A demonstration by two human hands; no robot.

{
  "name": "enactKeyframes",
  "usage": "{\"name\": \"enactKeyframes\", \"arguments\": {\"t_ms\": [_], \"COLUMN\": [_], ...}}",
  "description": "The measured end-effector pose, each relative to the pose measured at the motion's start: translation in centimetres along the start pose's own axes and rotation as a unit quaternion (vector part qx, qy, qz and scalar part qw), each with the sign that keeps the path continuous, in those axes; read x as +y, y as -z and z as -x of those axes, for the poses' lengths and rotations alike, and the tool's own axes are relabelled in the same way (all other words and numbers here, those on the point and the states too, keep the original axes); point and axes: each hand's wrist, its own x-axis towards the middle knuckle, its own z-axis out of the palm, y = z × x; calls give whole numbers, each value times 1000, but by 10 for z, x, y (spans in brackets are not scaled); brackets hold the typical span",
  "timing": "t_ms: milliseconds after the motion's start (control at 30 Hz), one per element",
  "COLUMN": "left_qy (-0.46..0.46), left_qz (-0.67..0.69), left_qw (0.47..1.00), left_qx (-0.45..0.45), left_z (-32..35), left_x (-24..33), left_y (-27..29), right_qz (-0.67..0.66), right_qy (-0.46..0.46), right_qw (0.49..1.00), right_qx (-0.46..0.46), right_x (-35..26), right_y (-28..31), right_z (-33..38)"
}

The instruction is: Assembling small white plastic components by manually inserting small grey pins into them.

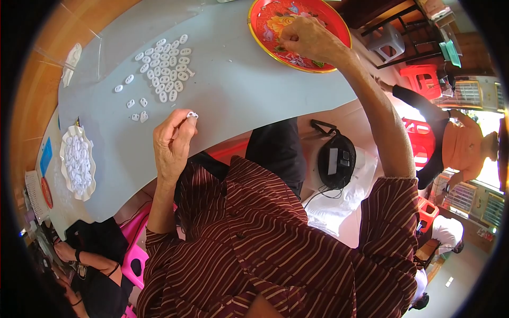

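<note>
My left hand (172,143) is closed in a pinch near the table's front edge. Between its thumb and finger sits a small white plastic piece (193,114). Over the red round tray (259,41), painted with flowers and edged in gold, my right hand (312,40) has its fingertips pressed together. Whatever they grip, if anything, is too small or hidden to make out. A cluster of white oval pieces with holes (165,69) lies flat on the grey table (228,69). Several smaller white pieces (143,116) rest apart, closer to my left hand.
A scalloped white dish (91,175) heaped with white pieces stands at the left. A black mesh bag (337,159) and white plastic bag (331,212) lie below the table's right side. Another person (95,265) sits at lower left; red stools (421,79) stand at right.
</note>
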Motion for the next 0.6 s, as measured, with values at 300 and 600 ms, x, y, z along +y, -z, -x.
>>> {"name": "enactKeyframes", "arguments": {"t_ms": [300, 600], "left_qy": [-18, -17], "left_qz": [-4, -6], "left_qw": [1000, 1000], "left_qx": [-6, 1], "left_z": [0, 0], "left_x": [1, -1], "left_y": [0, 0], "right_qz": [32, 201], "right_qy": [46, 72], "right_qw": [998, 976], "right_qx": [23, 54], "right_x": [-1, -14], "right_y": [2, -6], "right_z": [8, 10]}}
